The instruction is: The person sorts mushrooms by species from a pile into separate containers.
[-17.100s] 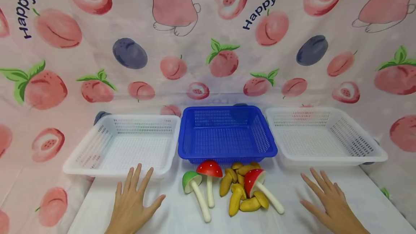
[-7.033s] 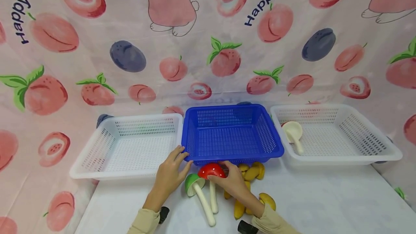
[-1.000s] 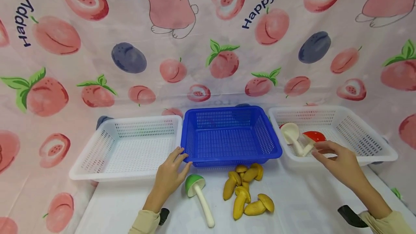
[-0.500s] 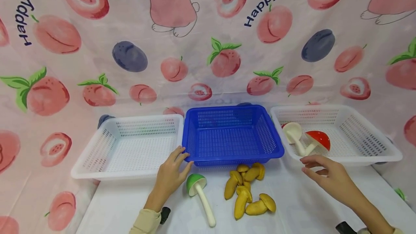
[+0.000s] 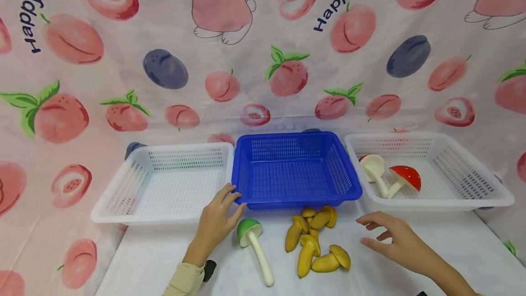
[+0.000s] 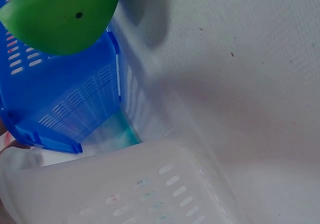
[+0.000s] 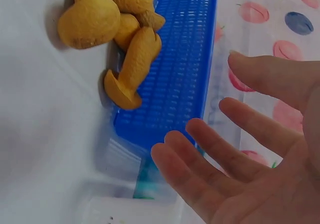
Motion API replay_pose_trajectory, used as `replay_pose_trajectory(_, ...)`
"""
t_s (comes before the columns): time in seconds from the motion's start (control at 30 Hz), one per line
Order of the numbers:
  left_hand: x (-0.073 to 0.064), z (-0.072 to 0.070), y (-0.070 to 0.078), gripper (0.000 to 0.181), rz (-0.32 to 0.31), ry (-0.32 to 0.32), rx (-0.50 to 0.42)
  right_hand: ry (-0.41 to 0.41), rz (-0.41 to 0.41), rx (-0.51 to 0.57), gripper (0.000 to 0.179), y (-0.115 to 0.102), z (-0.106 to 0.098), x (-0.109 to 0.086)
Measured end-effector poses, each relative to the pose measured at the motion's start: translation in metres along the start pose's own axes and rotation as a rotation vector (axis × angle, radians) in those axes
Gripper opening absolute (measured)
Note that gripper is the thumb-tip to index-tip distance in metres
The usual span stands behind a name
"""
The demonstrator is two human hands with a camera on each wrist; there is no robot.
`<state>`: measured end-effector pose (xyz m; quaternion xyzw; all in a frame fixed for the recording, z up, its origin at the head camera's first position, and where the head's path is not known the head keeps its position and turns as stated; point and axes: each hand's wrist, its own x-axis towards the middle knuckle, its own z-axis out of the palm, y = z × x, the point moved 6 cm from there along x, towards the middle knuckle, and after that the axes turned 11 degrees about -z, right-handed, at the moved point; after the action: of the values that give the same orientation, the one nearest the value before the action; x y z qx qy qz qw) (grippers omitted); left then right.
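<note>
My left hand [image 5: 215,220] rests its fingertips at the near corner where the blue basket [image 5: 297,199] meets the left white basket [image 5: 164,218]. My right hand [image 5: 394,241] is over the table, fingers loosely bent and nothing in them, right of several yellow toy mushrooms [image 5: 328,261]. One green-capped toy mushroom [image 5: 256,250] with a long white stem lies between the hands. Inside the right white basket [image 5: 435,202] are two red-capped mushrooms: one shows its spotted cap [image 5: 407,177], the other mostly its pale underside [image 5: 373,168].
The three baskets stand in a row at the back of the white-covered table [image 5: 370,277]. Directly behind them hangs a peach-print cloth [image 5: 255,58]. The yellow mushrooms lie bunched against the front of the blue basket.
Both red mushrooms have gone from the table into the right white basket. Over the last second my right hand let go of the second one and drew back left. The left hand stays put.
</note>
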<state>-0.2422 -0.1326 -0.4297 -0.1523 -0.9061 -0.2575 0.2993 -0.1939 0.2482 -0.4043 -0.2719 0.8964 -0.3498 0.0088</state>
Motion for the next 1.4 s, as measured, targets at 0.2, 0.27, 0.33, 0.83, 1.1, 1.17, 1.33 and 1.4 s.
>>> replay_pose_trajectory(0.2,0.0,0.0,-0.001,0.028,-0.018,-0.017,0.006,-0.085,0.008,0.081,0.04,0.0,0.022,0.003)
replay_pose_trajectory(0.27,0.0,0.0,-0.001,0.028,-0.021,-0.017,0.014,-0.107,0.019,0.113,0.042,0.001,0.03,0.003)
replay_pose_trajectory(0.33,0.0,0.0,-0.001,0.028,-0.021,-0.016,0.017,-0.126,0.035,0.138,0.045,0.001,0.037,0.004)
replay_pose_trajectory(0.83,0.002,0.0,0.0,0.028,-0.004,-0.005,0.02,-0.119,0.003,0.191,0.052,0.01,0.068,0.004)
replay_pose_trajectory(1.1,0.001,0.0,0.001,0.029,-0.008,-0.001,0.031,-0.061,-0.071,0.223,0.05,0.02,0.085,0.002)
replay_pose_trajectory(1.17,0.001,0.0,0.0,0.029,-0.01,0.001,0.032,-0.04,-0.094,0.219,0.049,0.022,0.088,0.002)
replay_pose_trajectory(1.33,0.0,0.001,0.0,0.029,-0.013,-0.002,0.027,-0.01,-0.079,0.215,0.045,0.025,0.091,0.001)
replay_pose_trajectory(1.4,0.0,0.002,0.0,0.029,-0.012,-0.002,0.026,-0.016,-0.041,0.225,0.044,0.026,0.092,0.001)
